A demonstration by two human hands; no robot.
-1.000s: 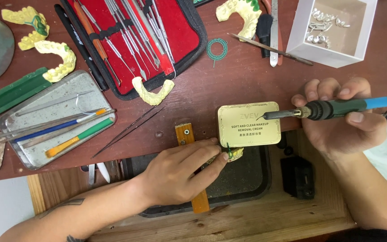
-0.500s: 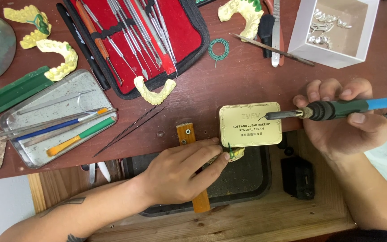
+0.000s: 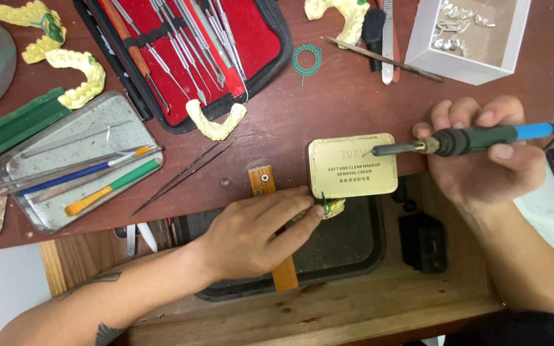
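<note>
- Left hand [image 3: 251,234]: I see its grip pressed together, fingertips pinching a small yellow dental cast piece [image 3: 331,207] with a bit of green wire on it. The piece sits just below the front edge of the desk [image 3: 328,102], over the black tray [image 3: 347,243].
- Right hand [image 3: 482,160]: its grip is wrapped around a pen-shaped heated tool [image 3: 476,139], dark green and blue in the handle, held level. The metal tip lies over the right part of the gold tin.
- Gold tin [image 3: 352,165]: flat, rectangular, lid on, at the front edge of the desk, between my two hands.
- Wooden peg [image 3: 270,224]: sticks forward from the desk edge, partly under the left hand.
- Red-lined instrument case [image 3: 187,45]: open, rows of metal tools inside, far side of the desk.
- Yellow jaw cast [image 3: 216,122]: just beside the case's near edge; more casts at the upper left and at the top centre.
- Metal tray [image 3: 81,160]: left of centre, holds brushes and probes with blue, green and orange handles.
- Long tweezers [image 3: 181,170]: lying slantwise between the metal tray and the tin.
- Green wire coil [image 3: 306,59]: on bare desk, right of the case.
- White box [image 3: 472,38]: upper right, holding small silvery parts.
</note>
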